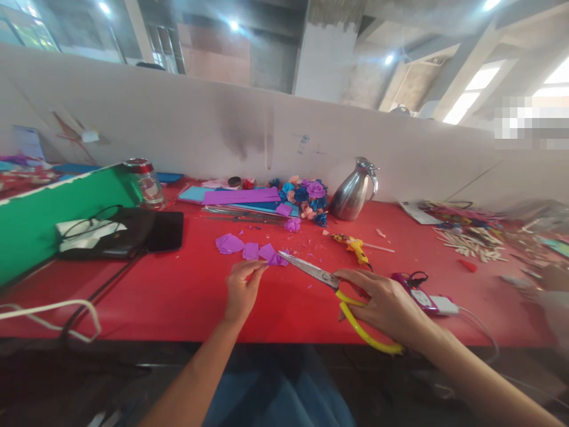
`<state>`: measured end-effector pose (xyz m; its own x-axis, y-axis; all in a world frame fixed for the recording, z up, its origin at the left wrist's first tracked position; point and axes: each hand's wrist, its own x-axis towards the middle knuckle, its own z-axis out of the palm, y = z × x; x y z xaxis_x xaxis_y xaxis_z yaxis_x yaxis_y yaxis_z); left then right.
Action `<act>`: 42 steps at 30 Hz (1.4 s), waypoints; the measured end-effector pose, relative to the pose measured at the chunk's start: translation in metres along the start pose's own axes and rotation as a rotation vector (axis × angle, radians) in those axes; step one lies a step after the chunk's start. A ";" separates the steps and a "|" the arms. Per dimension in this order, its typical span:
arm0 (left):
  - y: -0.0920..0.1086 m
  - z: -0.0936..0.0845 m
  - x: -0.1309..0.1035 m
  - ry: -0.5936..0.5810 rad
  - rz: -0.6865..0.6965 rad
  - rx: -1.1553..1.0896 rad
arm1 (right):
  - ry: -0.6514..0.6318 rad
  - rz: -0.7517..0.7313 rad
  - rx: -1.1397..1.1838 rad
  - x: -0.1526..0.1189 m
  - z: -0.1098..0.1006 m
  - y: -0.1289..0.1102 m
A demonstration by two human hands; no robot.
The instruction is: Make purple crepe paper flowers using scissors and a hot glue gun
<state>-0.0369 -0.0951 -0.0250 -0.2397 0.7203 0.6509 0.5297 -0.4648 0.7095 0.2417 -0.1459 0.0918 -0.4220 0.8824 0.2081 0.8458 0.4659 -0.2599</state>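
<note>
My right hand is wrapped round the yellow handles of a pair of scissors. The blades look closed, and their tip points left at a purple paper piece. My left hand is pinched at the lower edge of the purple pieces; what lies between its fingertips is too small to make out. More purple pieces lie just beyond it on the red table. Behind them are a small purple flower, purple strips and a cluster of blue, pink and purple paper flowers.
A steel jug stands at the back. Right of the scissors lie a yellow glue gun and a power strip. At left are a glass jar, a black phone and a green divider. Another person's arm shows far right.
</note>
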 end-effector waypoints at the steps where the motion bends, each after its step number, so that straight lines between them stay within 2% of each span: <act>1: 0.000 0.000 0.000 0.000 -0.002 0.000 | -0.001 -0.001 -0.005 0.000 0.000 0.000; 22: 0.001 0.000 0.001 0.010 -0.017 0.001 | -0.017 0.004 0.045 -0.001 0.003 0.001; 28: 0.002 0.000 0.001 0.018 -0.038 -0.004 | -0.023 0.092 0.099 0.001 0.004 0.002; 32: 0.007 -0.002 0.001 0.010 -0.095 -0.043 | -0.020 0.200 0.088 0.011 0.022 0.017; 37: 0.004 -0.001 -0.001 0.003 -0.270 -0.133 | -0.062 0.300 -0.021 0.036 0.064 0.039; 42: 0.002 0.001 0.002 0.025 -0.402 -0.284 | -0.029 0.341 -0.110 0.058 0.096 0.049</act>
<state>-0.0357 -0.0946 -0.0225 -0.4010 0.8605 0.3143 0.1491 -0.2772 0.9492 0.2270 -0.0657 0.0009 -0.1169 0.9881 0.0997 0.9690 0.1355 -0.2068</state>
